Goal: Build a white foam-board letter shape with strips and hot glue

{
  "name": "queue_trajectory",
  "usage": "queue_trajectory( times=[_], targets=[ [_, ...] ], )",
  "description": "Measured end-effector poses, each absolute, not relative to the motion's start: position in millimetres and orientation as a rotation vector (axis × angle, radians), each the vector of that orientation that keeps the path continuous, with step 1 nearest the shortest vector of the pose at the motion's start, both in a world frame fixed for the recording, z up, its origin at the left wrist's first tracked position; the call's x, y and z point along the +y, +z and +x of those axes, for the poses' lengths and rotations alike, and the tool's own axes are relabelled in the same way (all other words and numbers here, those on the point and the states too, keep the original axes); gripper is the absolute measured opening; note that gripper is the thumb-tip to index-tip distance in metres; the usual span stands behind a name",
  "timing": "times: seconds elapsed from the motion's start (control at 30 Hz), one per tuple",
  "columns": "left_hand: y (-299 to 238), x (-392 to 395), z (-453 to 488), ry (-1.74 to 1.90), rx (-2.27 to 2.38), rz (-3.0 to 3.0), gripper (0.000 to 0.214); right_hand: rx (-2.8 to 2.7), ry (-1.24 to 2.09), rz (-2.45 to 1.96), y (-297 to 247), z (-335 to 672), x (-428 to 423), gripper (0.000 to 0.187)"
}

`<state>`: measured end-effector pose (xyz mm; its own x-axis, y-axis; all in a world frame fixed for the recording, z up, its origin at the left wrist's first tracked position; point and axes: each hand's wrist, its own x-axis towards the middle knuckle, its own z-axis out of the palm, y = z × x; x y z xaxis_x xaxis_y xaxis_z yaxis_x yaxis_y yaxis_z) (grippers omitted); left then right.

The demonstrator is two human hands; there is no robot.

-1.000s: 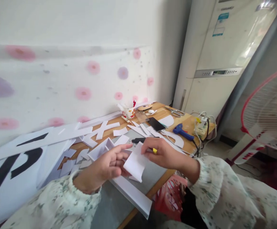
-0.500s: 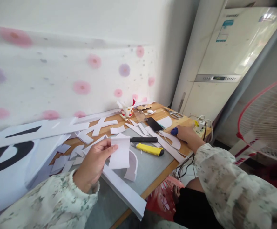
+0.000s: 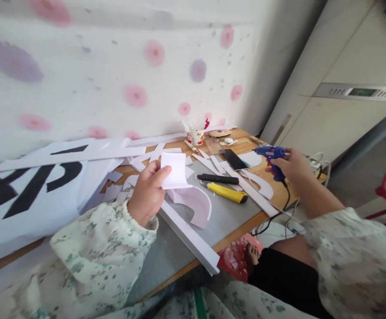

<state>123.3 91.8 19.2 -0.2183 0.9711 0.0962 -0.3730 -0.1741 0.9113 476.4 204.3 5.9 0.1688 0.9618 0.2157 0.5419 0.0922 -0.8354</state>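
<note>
My left hand (image 3: 149,190) pinches a small white foam-board piece (image 3: 174,170) between thumb and fingers, raised over the grey mat. On the right, my right hand (image 3: 292,166) is wrapped round a blue hot glue gun (image 3: 270,153), whose nozzle points left and whose cord hangs down. Beneath the held piece lie a curved white piece (image 3: 199,208) and a long white strip (image 3: 189,237). Between the hands rest a black-handled tool (image 3: 218,178) and a yellow utility knife (image 3: 228,192).
A patterned cup (image 3: 196,136), a black phone (image 3: 235,159) and white offcuts crowd the wooden table's back. Large white sheets with black shapes (image 3: 30,186) cover the left. A red basket (image 3: 236,257) stands below the front edge, a fan (image 3: 384,190) at the right.
My right hand has lifted the glue gun up into clear sight. My left hand has tilted the white piece and raised it a little. The view has shifted.
</note>
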Motion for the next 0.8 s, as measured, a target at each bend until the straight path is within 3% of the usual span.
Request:
queue_trajectory(
  times=[0.13, 0.5, 0.8],
  targets=[
    [22, 84, 126, 1.487, 0.97, 0.874, 0.039, -1.36, 0.906, -1.285, 23, 447, 177, 0.031],
    [20, 73, 133, 1.367, 0.946, 0.901, 0.03, -1.355, 1.534, -0.816, 34, 392, 126, 0.023],
    [18, 71, 138, 1.344, 0.967, 0.932, 0.036, -1.374, 1.654, -0.716, 40, 376, 106, 0.02]
  ],
)
